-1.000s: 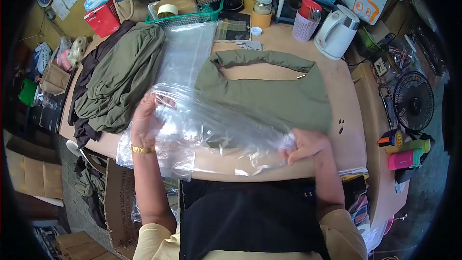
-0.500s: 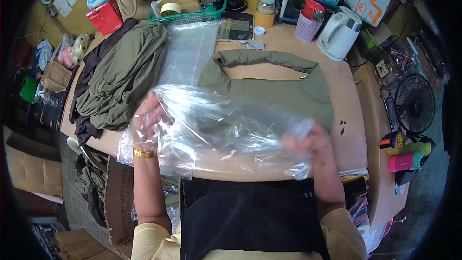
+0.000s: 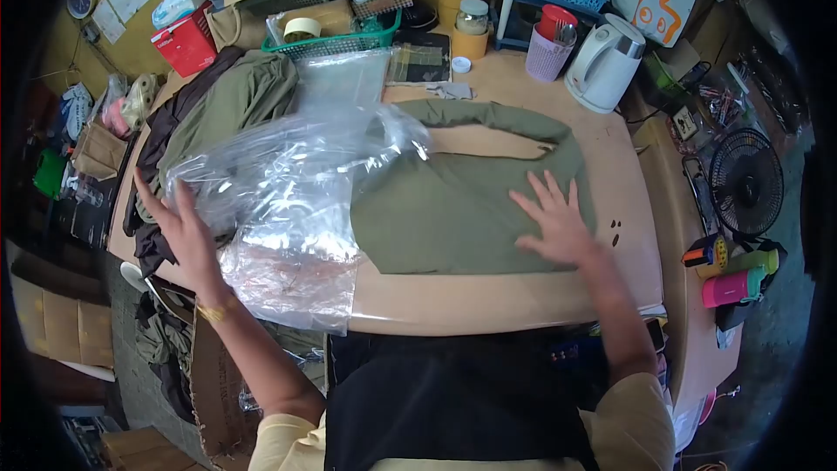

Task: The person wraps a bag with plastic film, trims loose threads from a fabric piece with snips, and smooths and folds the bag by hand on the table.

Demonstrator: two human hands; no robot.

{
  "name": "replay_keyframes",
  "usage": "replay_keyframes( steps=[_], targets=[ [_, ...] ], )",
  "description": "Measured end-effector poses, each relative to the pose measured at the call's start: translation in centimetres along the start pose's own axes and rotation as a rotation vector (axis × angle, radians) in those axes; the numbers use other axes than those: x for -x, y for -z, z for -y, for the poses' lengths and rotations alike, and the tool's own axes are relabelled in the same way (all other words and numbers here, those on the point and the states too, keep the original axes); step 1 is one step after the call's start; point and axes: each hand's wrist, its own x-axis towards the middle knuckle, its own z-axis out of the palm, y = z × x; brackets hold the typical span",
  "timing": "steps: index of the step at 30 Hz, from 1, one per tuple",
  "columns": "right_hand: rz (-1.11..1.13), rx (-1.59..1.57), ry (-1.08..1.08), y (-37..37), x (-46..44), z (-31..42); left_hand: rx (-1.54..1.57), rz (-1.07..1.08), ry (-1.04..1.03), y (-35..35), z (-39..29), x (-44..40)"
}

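Head view. Landmark: the folded green garment [image 3: 462, 209], which lies flat on the table [image 3: 514, 305]; the table surface shows through an opening at its far side.

Right hand [image 3: 558, 227]: placed palm down on the right part of the garment, fingers spread, grasping nothing. Left hand [image 3: 187, 240]: well to the left of the garment, fingers extended and apart, grasping nothing visible. It is beside the loose clear film [image 3: 270, 161]; contact between fingers and film cannot be determined.

The loose film is rumpled and, in this view, overlaps the garment's far-left corner. More clear film [image 3: 292, 275] lies left of the garment, reaching past the table edge. An unfolded green cloth pile [image 3: 244, 105] is farther left, with dark cloth [image 3: 153, 249] around it. The kettle [image 3: 606, 65] stands beyond the garment, to its right.

Status, as judged: folding appears complete; the garment is not enclosed in film, and the cloth pile is unprocessed.
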Motion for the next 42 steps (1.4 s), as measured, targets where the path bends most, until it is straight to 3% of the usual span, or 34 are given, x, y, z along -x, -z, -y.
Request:
replay_keyframes(
  steps=[1, 2, 3, 4, 7, 10, 12, 13, 15, 16, 17, 19, 21, 24, 28, 30, 34, 39, 42],
  targets=[
    [-0.002, 0.004, -0.001, -0.3, 0.4, 1.3, -0.198, 0.111, -0.234, 0.0, 0.7, 0.9],
    [-0.026, 0.004, -0.108, -0.5, 0.7, 2.7, -0.147, 0.202, -0.220, -1.4, -0.7, 3.6],
    [-0.044, 0.002, -0.219, -0.7, 1.0, 4.0, -0.394, 0.369, -0.269, -1.9, 0.2, 6.8],
    [-0.032, 0.001, -0.228, -1.1, 1.0, 5.3, -0.378, 0.479, -0.398, -4.1, -2.1, 10.3],
    [-0.130, -0.029, -0.361, -1.9, 1.4, 6.9, -0.476, 0.947, -0.362, -8.5, -6.0, 16.8],
    [-0.112, -0.062, -0.397, -1.3, 2.9, 6.2, -0.640, 0.992, -0.315, -9.7, 0.4, 17.5],
    [-0.039, -0.287, -0.193, -0.2, 5.3, 3.9, -0.811, 1.000, -0.327, -8.4, 1.6, 15.3],
    [-0.036, -0.287, -0.196, 0.9, 6.5, 3.7, -0.887, 0.990, -0.336, -7.7, 1.8, 14.6],
    [-0.030, -0.514, -0.093, 3.8, 8.3, 3.5, -0.792, 0.952, -0.280, -7.3, -0.7, 13.9],
    [-0.029, -0.514, -0.088, 4.6, 9.0, 3.6, -0.701, 0.921, -0.227, -7.3, -1.7, 14.1],
    [0.059, -0.423, -0.112, 5.1, 9.8, 3.8, -0.677, 0.882, -0.305, -7.8, -2.3, 15.4],
    [0.148, -0.331, -0.134, 4.0, 11.2, 3.6, -0.559, 0.982, -0.295, -9.4, -4.4, 17.7],
    [-0.033, -0.062, -0.073, 0.9, 11.8, 2.6, -0.543, 0.979, -0.349, -11.0, -4.5, 19.9],
    [-0.151, 0.079, -0.059, 0.5, 11.4, 2.6, -0.532, 1.017, -0.372, -12.2, -2.4, 21.3],
    [-0.278, 0.029, -0.020, -1.5, 9.3, 2.4, -0.529, 1.106, -0.299, -12.1, -2.3, 21.0],
    [-0.537, -0.026, 0.133, -2.3, 7.9, 2.0, -0.515, 1.081, -0.314, -12.0, -1.9, 21.2],
    [-0.472, 0.027, 0.042, -0.8, 6.6, 3.3, -0.461, 1.024, -0.364, -12.0, -1.5, 21.2],
    [-0.824, 0.028, 0.090, -2.2, 7.7, 2.8, -0.475, 1.059, -0.341, -12.2, -1.8, 20.3],
    [-0.766, 0.079, 0.129, -2.3, 6.8, 3.9, -0.482, 1.073, -0.337, -12.1, -1.9, 20.4]
  ],
)
